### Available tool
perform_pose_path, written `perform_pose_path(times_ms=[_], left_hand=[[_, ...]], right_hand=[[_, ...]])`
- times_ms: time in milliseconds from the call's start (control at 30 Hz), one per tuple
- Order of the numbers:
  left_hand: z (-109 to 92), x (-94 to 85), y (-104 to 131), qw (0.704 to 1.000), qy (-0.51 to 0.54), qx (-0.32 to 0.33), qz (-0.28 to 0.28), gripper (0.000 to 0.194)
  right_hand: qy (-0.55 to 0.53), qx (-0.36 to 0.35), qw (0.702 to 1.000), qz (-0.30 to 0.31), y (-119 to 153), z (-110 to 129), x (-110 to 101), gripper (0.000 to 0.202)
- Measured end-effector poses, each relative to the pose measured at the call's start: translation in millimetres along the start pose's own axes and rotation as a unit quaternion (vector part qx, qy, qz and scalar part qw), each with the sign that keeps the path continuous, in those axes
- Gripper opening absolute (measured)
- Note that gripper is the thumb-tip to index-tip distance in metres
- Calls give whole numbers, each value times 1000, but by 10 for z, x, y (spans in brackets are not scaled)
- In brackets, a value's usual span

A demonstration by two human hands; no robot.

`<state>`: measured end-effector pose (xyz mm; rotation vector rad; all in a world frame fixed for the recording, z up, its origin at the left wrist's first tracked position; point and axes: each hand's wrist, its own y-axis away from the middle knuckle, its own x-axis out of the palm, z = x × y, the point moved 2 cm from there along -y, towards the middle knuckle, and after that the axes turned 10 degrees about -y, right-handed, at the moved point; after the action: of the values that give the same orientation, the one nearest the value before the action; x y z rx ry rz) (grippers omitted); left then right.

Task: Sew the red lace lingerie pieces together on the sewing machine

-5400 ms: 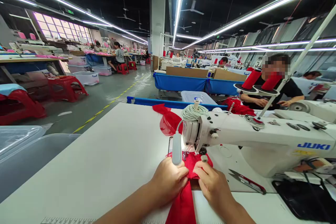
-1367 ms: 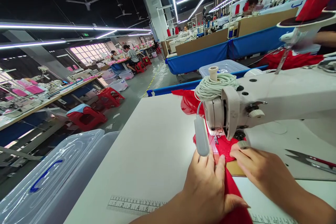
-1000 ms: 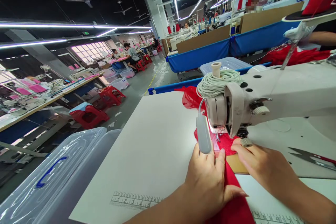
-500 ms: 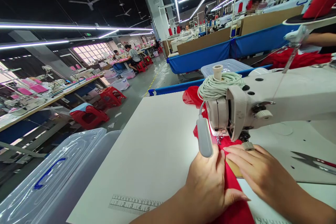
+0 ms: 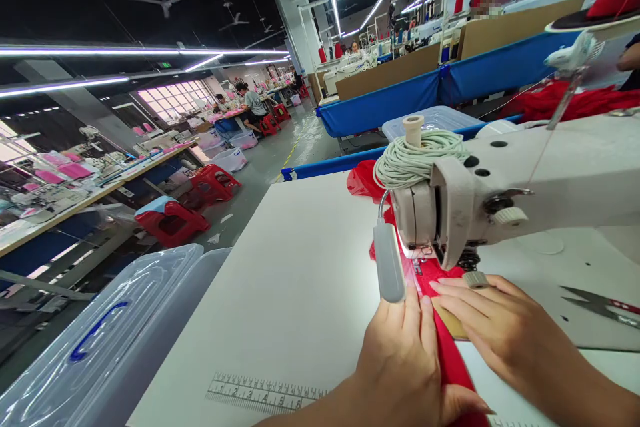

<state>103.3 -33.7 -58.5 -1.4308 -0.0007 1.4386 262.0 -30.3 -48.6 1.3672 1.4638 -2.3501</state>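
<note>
Head view. On the desk (image 5: 290, 280), to the right: machine (image 5: 555, 177), with red cloth (image 5: 454, 360) lying beneath the foot (image 5: 417, 268) and running between both grips out of frame below. More red fabric noted beyond the machine head; continuity not established.

Left grip (image 5: 403, 350): laid flat along the left side of the cloth, fingers together, thumb spread well apart across the lower stretch; not clamped. Right grip (image 5: 505, 320): fingers extended, tips at the right edge of the cloth, close by the knob (image 5: 475, 279); thumb hidden — unable to tell whether pinching or merely resting.

Chief hazard, in judgement: fingertips near the foot, liable to be caught or pricked in the event of feeding without drawing back. Aggravated by the lamp (image 5: 389, 263), hanging over the left fingertips and partly masking them.

Second: skewed or puckered stitching, from unequal pressure — broad contact on one side, tips only on the other. Third: drag from the left thumb, or from a snag below frame.

Lesser: snips (image 5: 600, 303) near the right grip, blades parted and pointing towards it; liable to nick on a sideways sweep. Cord (image 5: 419, 160) coiled atop the machine head; apt to slip if knocked.
</note>
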Motion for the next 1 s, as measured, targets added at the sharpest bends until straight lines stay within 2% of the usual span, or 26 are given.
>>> perform_pose_path(times_ms=[133, 300, 600, 800, 1000], left_hand=[[-3, 27, 24, 1000, -13, 7, 22, 89], [15, 1, -5, 1000, 4, -1, 11, 84], [47, 47, 8, 998, -31, 3, 55, 82], [80, 3, -30, 997, 16, 0, 75, 78], [36, -2, -40, 996, -19, 6, 85, 75]], right_hand=[[5, 1, 1000, -5, 5, 3, 12, 40], [4, -2, 1000, 1, 38, -34, 52, 36], [-11, 16, 1000, 21, 98, -94, 128, 38], [19, 20, 999, 28, 93, -99, 139, 38], [8, 27, 999, 32, 138, -125, 189, 37]])
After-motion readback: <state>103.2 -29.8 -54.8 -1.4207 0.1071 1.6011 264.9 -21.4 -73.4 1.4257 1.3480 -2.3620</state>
